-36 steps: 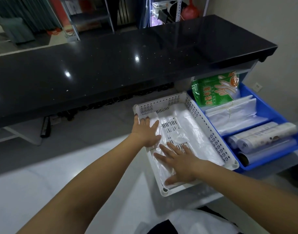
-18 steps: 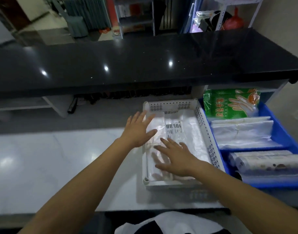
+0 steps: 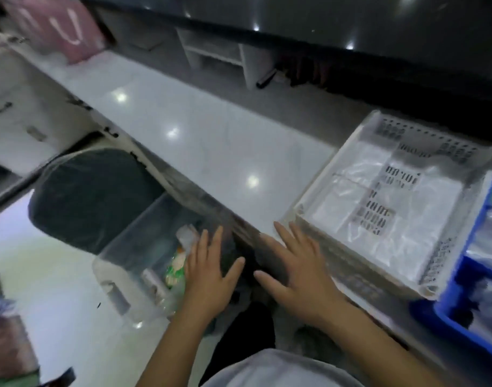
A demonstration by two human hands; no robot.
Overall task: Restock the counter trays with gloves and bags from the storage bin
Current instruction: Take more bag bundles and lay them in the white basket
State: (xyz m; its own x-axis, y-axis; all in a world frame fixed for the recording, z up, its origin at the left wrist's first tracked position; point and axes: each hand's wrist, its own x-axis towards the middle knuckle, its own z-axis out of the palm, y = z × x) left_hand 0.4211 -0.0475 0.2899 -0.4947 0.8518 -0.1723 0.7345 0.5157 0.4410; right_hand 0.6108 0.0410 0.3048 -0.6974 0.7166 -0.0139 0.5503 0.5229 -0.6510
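The white perforated tray [image 3: 327, 177] sits on the white counter at the right, with clear plastic bags [image 3: 423, 216] lying flat inside it. Beside it at the far right is the blue tray [image 3: 445, 317]. Below the counter's edge stands a clear storage bin [image 3: 127, 255] holding a green-printed packet [image 3: 175, 270] and other blurred items. My left hand [image 3: 208, 277] hovers over the bin, fingers spread and empty. My right hand [image 3: 297, 272] is over the counter's front edge, just left of the white tray, also spread and empty.
A dark rounded seat [image 3: 91, 196] stands left of the bin. The white counter [image 3: 200, 141] runs diagonally, with a raised black countertop [image 3: 350, 26] behind it. A pink bag [image 3: 55, 26] lies at the far left. The view is motion-blurred.
Both hands have lifted off the bags in the white tray and moved left and toward me. The view has swung down and left, bringing the storage bin into sight.
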